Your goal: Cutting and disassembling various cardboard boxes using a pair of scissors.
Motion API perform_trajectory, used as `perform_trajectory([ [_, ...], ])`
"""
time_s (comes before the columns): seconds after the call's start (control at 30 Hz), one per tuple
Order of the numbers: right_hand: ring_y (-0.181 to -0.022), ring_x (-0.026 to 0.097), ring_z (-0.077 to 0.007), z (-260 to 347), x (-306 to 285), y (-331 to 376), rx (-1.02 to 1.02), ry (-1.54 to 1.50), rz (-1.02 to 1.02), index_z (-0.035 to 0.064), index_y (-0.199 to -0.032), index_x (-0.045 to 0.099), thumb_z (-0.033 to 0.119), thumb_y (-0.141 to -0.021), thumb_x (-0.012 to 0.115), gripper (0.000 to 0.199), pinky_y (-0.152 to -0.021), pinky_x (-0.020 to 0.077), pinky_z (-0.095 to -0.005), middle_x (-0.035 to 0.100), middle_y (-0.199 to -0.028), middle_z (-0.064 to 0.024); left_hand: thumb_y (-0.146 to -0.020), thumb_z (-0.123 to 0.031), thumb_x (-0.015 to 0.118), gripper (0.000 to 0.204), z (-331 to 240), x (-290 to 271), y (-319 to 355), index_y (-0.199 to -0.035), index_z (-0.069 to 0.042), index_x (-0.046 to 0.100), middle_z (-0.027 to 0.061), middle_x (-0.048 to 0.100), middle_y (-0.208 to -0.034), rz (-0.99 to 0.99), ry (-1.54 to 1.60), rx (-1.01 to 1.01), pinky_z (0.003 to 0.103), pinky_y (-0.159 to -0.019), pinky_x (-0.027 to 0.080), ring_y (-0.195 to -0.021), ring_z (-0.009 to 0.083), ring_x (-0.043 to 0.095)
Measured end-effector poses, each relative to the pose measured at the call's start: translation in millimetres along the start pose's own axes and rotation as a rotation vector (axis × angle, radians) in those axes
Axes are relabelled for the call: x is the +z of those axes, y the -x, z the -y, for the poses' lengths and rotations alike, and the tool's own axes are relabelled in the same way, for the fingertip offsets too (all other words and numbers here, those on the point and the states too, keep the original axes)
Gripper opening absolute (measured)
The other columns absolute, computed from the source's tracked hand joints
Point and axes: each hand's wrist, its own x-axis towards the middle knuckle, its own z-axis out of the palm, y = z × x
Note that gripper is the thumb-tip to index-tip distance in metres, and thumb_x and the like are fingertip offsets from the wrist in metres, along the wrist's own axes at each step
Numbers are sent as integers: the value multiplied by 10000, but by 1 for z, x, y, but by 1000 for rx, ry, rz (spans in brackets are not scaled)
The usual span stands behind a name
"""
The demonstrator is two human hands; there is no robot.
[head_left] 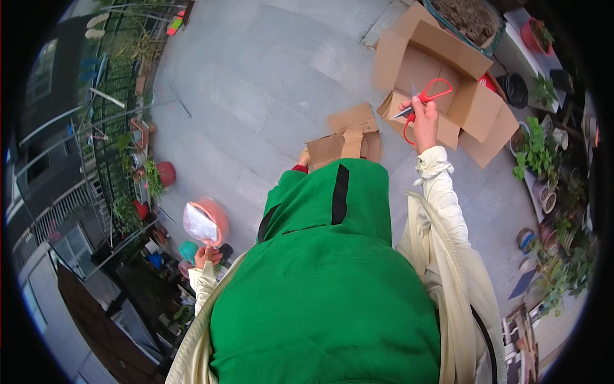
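With the right arm (pixel 449 201) stretched forward, the right hand (pixel 425 123) grips red-handled scissors (pixel 425 98) beside the open cardboard box (pixel 484 112) — the lowered left hand (pixel 206 255), well left of that box, has an unclear grip — above grey paving (pixel 256 83), potted plants (pixel 539 155) standing box-right.

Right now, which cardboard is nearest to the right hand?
The large open box, just past the right hand; the smaller cardboard lies farther, by the foot.
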Motion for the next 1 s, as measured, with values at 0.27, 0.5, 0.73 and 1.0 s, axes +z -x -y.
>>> perform_trajectory([
  [0.27, -714, 653, -179, -30, -9, 83, 147, -69, -82, -7, -978, 471, 162, -948, 487, 172, -633, 515, -277, 639, -807, -113, -916, -316, 563, 293, -73, 42, -41, -990, -33, 541, 137, 655, -891, 107, 52, 223, 326, -607, 543, -737, 251, 676],
  [0.5, -713, 651, -176, -20, 9, 92, 96, 36, -54, -2, -980, 477, 169, -949, 486, 174, -635, 514, -276, 639, -799, -110, -934, -229, 542, 207, -93, 116, -19, -959, -24, 563, 126, 656, -906, 289, 182, 406, 317, -671, 534, -736, 214, 665],
  [0.73, -728, 644, -167, -1, 62, 109, 43, 85, 10, 12, -1004, 477, 181, -951, 481, 177, -638, 491, -270, 636, -806, -99, -935, -221, 538, 198, -73, 114, -70, -937, -26, 573, 122, 661, -859, 371, 285, 346, 305, -656, 541, -697, 214, 666],
  [1.0, -720, 638, -180, -26, 124, 144, 115, 230, -139, 29, -1046, 464, 157, -950, 480, 161, -642, 502, -277, 630, -816, -100, -927, -222, 543, 214, -75, 104, -195, -968, -13, 560, 115, 654, -904, 594, 199, 257, 302, -682, 528, -759, 214, 664],
])
